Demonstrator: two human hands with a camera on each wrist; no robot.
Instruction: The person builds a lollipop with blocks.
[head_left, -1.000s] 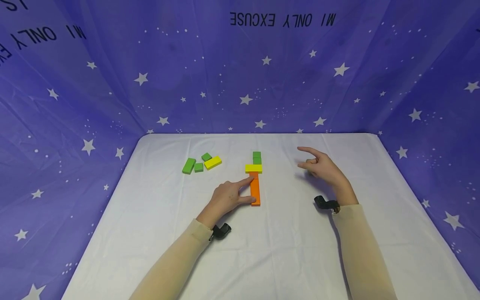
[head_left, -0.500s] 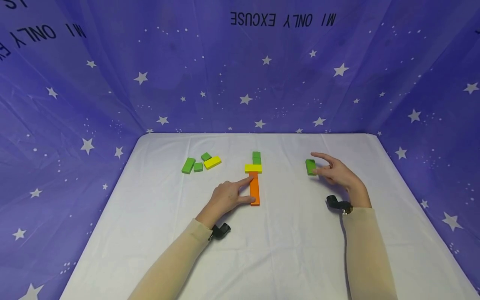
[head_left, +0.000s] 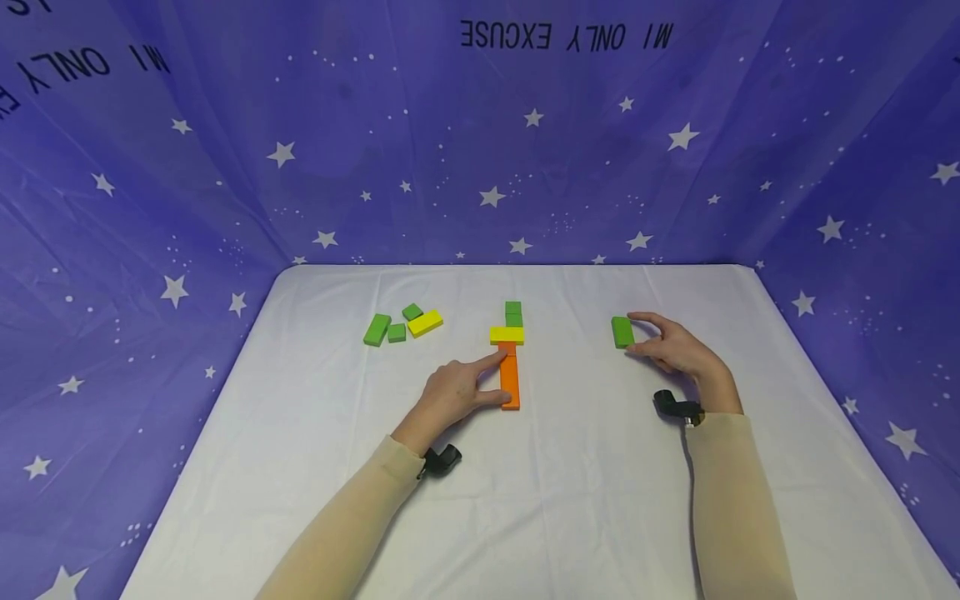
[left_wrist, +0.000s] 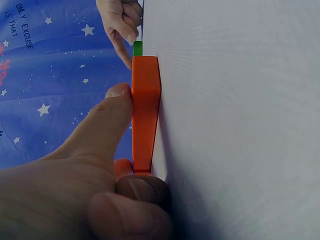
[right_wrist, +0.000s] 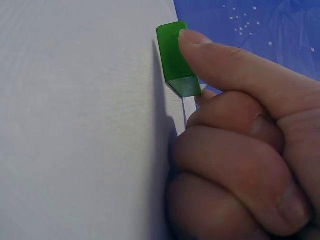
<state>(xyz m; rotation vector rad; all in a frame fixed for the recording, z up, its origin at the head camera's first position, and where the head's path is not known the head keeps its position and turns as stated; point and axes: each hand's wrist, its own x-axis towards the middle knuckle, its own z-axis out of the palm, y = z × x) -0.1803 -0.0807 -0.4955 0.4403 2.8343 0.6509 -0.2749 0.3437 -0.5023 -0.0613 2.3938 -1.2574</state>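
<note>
Long orange rectangular block [head_left: 509,383]: is lying mid-table on white cloth [head_left: 570,508], one short end facing the person.
Far-left cluster: green rectangular block [head_left: 377,329], small green square block [head_left: 397,332], another small green square block [head_left: 412,312] and yellow rectangular block [head_left: 425,322] are lying close together at odd angles.
Left hand [head_left: 452,392]: thumb and forefinger are resting on the orange pieces, spread wide, nearly straight; thumb is touching near the long block's near end; other fingers are sitting curled, partly hidden.
Centre column: short orange block [head_left: 507,348] is meeting the long one's far end, under the forefinger tip; yellow crossbar block [head_left: 507,335] is lying crosswise beyond, then two small green square blocks [head_left: 513,307] in line.
Right-side green rectangular block [head_left: 622,332]: is resting on the cloth, well apart from the column.
Right hand [head_left: 671,348]: thumb and forefinger are holding that block at its near and far ends, gap just block-length; other three fingers are sitting curled.
Backdrop: purple star-printed sheet [head_left: 585,150] is hanging behind.
</note>
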